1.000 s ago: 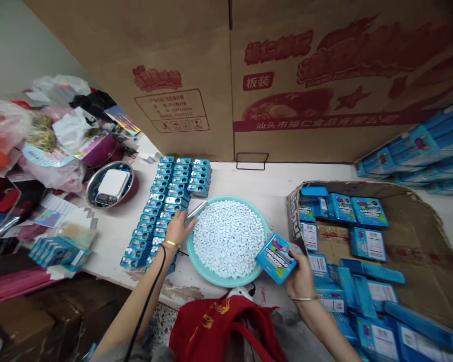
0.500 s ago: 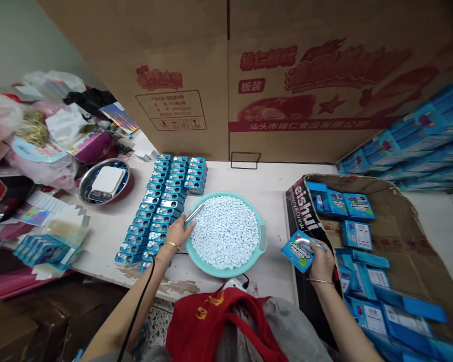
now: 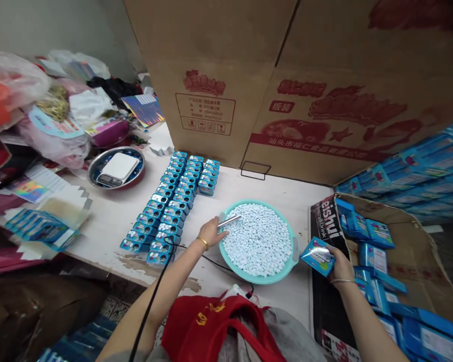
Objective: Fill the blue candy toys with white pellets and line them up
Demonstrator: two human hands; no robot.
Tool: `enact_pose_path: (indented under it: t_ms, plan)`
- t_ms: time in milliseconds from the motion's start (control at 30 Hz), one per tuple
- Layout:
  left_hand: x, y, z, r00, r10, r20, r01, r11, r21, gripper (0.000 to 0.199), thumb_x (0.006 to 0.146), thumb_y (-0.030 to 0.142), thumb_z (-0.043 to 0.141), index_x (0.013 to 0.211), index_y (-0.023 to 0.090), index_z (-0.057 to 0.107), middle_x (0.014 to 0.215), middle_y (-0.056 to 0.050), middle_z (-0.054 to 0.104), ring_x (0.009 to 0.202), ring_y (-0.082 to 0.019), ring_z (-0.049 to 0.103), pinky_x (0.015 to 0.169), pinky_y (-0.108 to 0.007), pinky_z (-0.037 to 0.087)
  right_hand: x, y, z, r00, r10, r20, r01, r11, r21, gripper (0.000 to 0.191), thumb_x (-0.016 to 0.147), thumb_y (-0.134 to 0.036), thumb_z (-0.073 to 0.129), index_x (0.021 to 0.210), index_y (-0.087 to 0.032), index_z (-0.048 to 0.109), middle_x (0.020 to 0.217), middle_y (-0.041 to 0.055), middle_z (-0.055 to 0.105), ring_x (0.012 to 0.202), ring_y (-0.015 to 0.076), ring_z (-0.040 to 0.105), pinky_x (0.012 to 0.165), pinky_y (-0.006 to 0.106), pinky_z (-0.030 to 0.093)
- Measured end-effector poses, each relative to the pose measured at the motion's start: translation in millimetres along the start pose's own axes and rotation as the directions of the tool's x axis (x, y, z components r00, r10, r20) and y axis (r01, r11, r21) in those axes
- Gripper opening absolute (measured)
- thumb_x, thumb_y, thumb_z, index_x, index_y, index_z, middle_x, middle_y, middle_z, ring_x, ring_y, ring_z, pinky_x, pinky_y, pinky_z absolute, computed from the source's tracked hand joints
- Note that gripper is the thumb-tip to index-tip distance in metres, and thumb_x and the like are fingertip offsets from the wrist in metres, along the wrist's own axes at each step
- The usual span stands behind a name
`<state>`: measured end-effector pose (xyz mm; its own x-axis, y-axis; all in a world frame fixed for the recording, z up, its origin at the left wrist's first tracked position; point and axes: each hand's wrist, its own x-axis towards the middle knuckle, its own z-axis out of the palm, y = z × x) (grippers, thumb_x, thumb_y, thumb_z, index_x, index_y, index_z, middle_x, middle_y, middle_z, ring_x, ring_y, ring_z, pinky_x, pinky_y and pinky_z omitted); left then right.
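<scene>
My left hand (image 3: 210, 234) is closed around the end of a slim, shiny metal tool (image 3: 230, 221), which rests over the left side of a turquoise basin (image 3: 229, 265). Small pale blue-white candies (image 3: 258, 239) fill the basin. What the tool's far end looks like I cannot tell. In my right hand (image 3: 342, 264) is a blue candy box (image 3: 317, 256) with printed lettering, held between the basin and a carton (image 3: 326, 218). Rows of small blue boxes (image 3: 169, 211) with round holes stand left of the basin, pale candies showing in some.
Several blue boxes (image 3: 375, 256) lie inside the carton. A metal bowl (image 3: 141, 173) holds a white scale (image 3: 119, 168). Large brown cardboard boxes (image 3: 211, 50) stand behind, and stacked blue boxes (image 3: 419, 173) are at the right. A black cable (image 3: 151, 306) runs past my left arm.
The view has turned, so the basin and the rows sit further right. My left hand and the metal tool reach further over the candies. The candy box stays in my right hand.
</scene>
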<state>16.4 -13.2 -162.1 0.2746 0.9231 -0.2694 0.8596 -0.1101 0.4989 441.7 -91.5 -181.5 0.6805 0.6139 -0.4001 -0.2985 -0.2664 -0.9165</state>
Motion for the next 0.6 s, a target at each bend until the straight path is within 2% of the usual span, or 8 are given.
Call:
enact_pose_path:
  t_ms: [100, 167, 233, 300, 367, 467, 533, 600]
  plan:
    - [-14.5, 18.5, 6.6, 0.998, -0.065, -0.019, 0.065, 0.998, -0.01, 0.066, 0.079, 0.053, 0.06, 0.129, 0.013, 0.043, 0.114, -0.015, 0.063, 0.105, -0.027, 0.06, 0.086, -0.033, 0.047, 1.0, -8.5, 2.2, 0.997, 0.083, -0.001, -0.083, 0.996, 0.023, 0.024, 0.051, -0.03, 0.069, 0.069, -0.017, 0.059, 0.055, -0.0022, 0.064, 0.046, 0.0172, 0.061, 0.044, 0.03, 0.052]
    - [-30.4, 34.1, 6.2, 0.981, -0.163, -0.107, 0.165, 0.986, 0.007, 0.065, 0.083, 0.051, 0.056, 0.132, 0.011, 0.041, 0.119, -0.017, 0.06, 0.107, -0.027, 0.06, 0.086, -0.032, 0.047, -0.3, -14.9, 4.8, 0.993, 0.078, 0.091, -0.084, 0.994, 0.068, 0.023, 0.055, -0.034, 0.066, 0.069, -0.018, 0.057, 0.056, -0.0029, 0.064, 0.048, 0.0169, 0.061, 0.048, 0.032, 0.054]
    - [-53.4, 50.1, -0.7, 0.94, -0.248, -0.234, 0.256, 0.967, 0.003, 0.054, 0.087, 0.045, 0.052, 0.13, 0.012, 0.045, 0.12, -0.017, 0.06, 0.106, -0.025, 0.06, 0.085, -0.032, 0.047, -4.6, -21.4, 8.2, 0.976, 0.074, 0.203, -0.1, 0.987, 0.124, 0.023, 0.058, -0.039, 0.062, 0.068, -0.019, 0.056, 0.056, -0.004, 0.062, 0.048, 0.016, 0.06, 0.051, 0.032, 0.055]
    - [-84.7, 61.6, -14.8, 0.903, -0.282, -0.324, 0.291, 0.956, -0.02, 0.038, 0.089, 0.037, 0.049, 0.119, 0.015, 0.053, 0.112, -0.013, 0.064, 0.1, -0.023, 0.062, 0.083, -0.031, 0.047, -12.0, -28.1, 11.2, 0.946, 0.091, 0.311, -0.151, 0.973, 0.174, 0.024, 0.061, -0.041, 0.061, 0.07, -0.019, 0.056, 0.057, -0.0044, 0.063, 0.05, 0.0156, 0.061, 0.054, 0.032, 0.055]
    - [-123.8, 65.4, -33.0, 0.886, -0.285, -0.366, 0.287, 0.957, -0.051, 0.029, 0.088, 0.036, 0.049, 0.108, 0.017, 0.059, 0.099, -0.008, 0.068, 0.09, -0.021, 0.063, 0.081, -0.03, 0.047, -21.2, -34.6, 12.5, 0.91, 0.128, 0.394, -0.228, 0.949, 0.22, 0.025, 0.061, -0.04, 0.062, 0.075, -0.019, 0.058, 0.062, -0.004, 0.066, 0.055, 0.0158, 0.063, 0.056, 0.031, 0.055]
    - [-184.7, 61.2, -53.7, 0.834, -0.337, -0.437, 0.313, 0.941, -0.128, 0.033, 0.087, 0.044, 0.047, 0.104, 0.018, 0.061, 0.087, -0.003, 0.068, 0.08, -0.019, 0.062, 0.075, -0.029, 0.048, -34.5, -42.8, 10.0, 0.863, 0.17, 0.476, -0.32, 0.913, 0.255, 0.027, 0.062, -0.038, 0.067, 0.081, -0.019, 0.06, 0.07, -0.0035, 0.07, 0.063, 0.0162, 0.067, 0.061, 0.032, 0.057]
    - [-211.0, 60.7, -54.4, 0.809, -0.38, -0.449, 0.35, 0.924, -0.152, 0.037, 0.089, 0.046, 0.042, 0.104, 0.019, 0.061, 0.085, -0.003, 0.068, 0.079, -0.019, 0.062, 0.074, -0.029, 0.048, -42.0, -47.3, 6.2, 0.838, 0.173, 0.518, -0.345, 0.903, 0.256, 0.027, 0.063, -0.036, 0.069, 0.082, -0.019, 0.061, 0.073, -0.0035, 0.071, 0.066, 0.0166, 0.068, 0.063, 0.034, 0.058]
    - [-215.3, 67.7, -42.8, 0.831, -0.377, -0.409, 0.359, 0.925, -0.123, 0.033, 0.088, 0.04, 0.043, 0.106, 0.018, 0.061, 0.091, -0.004, 0.068, 0.085, -0.02, 0.063, 0.078, -0.031, 0.048, -48.9, -50.5, 1.9, 0.806, 0.185, 0.562, -0.374, 0.895, 0.241, 0.027, 0.063, -0.033, 0.071, 0.085, -0.02, 0.063, 0.077, -0.003, 0.072, 0.069, 0.0171, 0.069, 0.066, 0.035, 0.058]
